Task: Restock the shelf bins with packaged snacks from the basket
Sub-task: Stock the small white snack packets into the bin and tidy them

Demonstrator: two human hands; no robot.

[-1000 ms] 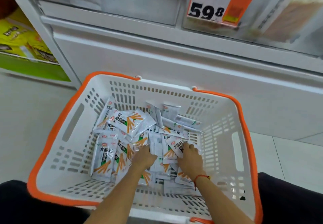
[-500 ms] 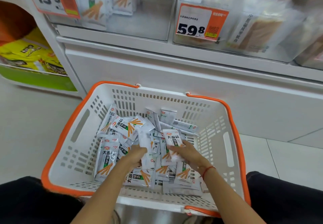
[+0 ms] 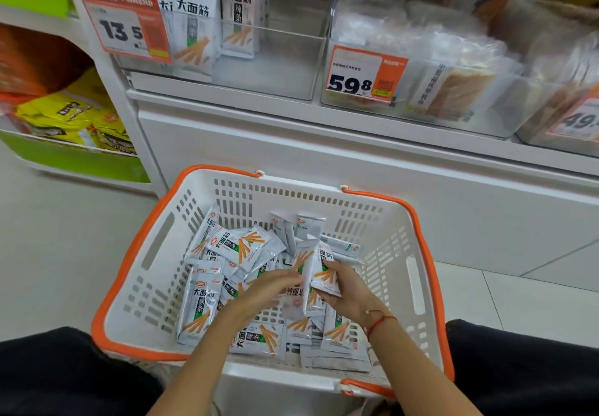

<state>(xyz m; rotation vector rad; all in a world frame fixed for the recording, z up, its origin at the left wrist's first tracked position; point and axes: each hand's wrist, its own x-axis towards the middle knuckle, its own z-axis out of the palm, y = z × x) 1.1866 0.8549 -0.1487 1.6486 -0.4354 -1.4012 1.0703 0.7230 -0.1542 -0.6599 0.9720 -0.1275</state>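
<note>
Over the basket, right-hand fingers curled around upright snack packets, left-hand fingers outstretched, touching them.

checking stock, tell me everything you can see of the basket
The basket is white slotted plastic with an orange rim and slot handles in its side walls. It stands upright on the pale floor below the shelf, holding a loose pile of silver snack packets. Both hands reach in, the right hand gripping packets.

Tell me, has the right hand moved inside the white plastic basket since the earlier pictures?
Yes. The right hand lifted off the packet pile, raising white snack packets toward the basket's far wall.
</note>
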